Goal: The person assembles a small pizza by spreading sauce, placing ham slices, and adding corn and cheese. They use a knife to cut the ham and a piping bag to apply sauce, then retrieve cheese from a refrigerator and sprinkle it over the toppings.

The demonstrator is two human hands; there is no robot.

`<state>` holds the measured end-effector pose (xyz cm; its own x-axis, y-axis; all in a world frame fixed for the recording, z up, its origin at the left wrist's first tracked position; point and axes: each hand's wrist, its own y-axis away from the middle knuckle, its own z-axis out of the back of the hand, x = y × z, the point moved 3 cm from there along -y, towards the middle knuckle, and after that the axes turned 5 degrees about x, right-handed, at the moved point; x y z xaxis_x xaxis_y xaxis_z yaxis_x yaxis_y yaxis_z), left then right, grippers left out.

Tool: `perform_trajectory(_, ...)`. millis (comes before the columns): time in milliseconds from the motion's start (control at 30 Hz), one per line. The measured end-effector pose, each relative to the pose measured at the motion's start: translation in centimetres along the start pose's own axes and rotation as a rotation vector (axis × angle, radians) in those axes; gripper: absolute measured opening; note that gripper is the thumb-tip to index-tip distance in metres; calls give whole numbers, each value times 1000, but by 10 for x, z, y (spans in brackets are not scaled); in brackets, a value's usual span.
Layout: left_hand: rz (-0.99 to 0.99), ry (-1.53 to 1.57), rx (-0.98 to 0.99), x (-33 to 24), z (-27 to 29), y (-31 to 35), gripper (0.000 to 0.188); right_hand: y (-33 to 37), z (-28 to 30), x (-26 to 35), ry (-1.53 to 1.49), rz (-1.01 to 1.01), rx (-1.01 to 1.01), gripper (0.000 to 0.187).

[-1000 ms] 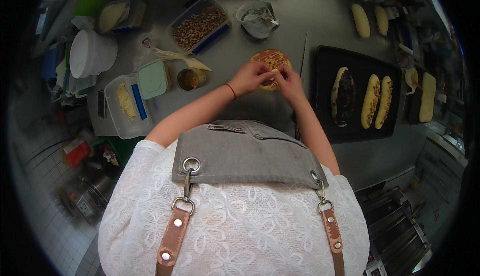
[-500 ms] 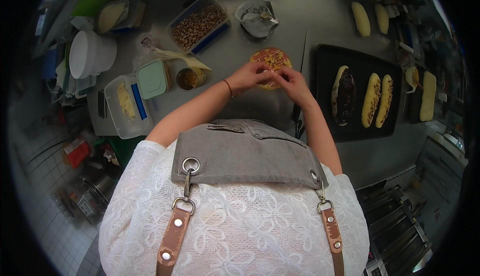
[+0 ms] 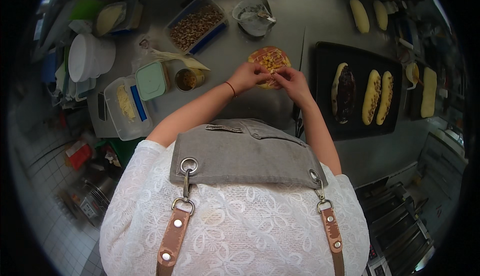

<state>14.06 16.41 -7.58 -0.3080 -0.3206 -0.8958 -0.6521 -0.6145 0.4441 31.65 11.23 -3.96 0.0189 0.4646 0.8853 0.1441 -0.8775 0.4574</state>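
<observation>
A round flat bread (image 3: 269, 57) lies on the metal counter, topped with a pink slice, yellow corn kernels and thin white lines. Over its near edge my left hand (image 3: 250, 76) and my right hand (image 3: 292, 82) meet, thumbs and fingertips pinched close together. Any small bit between the fingertips is too tiny to name. Left of my left hand stands an open tin (image 3: 189, 79) with yellow bits in it. A piping bag (image 3: 182, 60) with pale filling lies just beyond the tin.
On the right, a black baking tray (image 3: 365, 132) bears several long dough pieces, one dark-coated. A tub of chopped nuts (image 3: 196, 28), a clear bowl (image 3: 254, 18), a green-lidded box (image 3: 151, 81), a box of shredded cheese (image 3: 126, 103) and a white bucket (image 3: 85, 58) stand around.
The pinched fingers have shifted slightly over the bread, and more corn shows past them. The pale bit seen at the fingertips earlier is less visible. Other things stay put.
</observation>
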Motion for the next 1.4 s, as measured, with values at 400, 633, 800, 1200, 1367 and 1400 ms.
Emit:
perform_trajectory(400,-93,-438,-67,-7,-7,-4,25,-10,18,-31,151,-52,-165,24)
perform_trajectory(633,35,-445,-183,-3,12,-13,26,-21,31,-28,730,183,-378,21)
perform_trajectory(800,25,-557,-175,-6,12,-28,24,-30,24,-31,725,51,-344,22)
perform_trajectory(1200,-28,-184,-208,7,21,-23,37,-40,17,-33,772,247,-276,31)
perform_trajectory(1367,111,100,-106,2,21,-12,33,-37,10,-26,774,161,-352,28)
perform_trajectory(1400,109,132,-88,3,21,-11,31,-34,11,-20,797,164,-351,25)
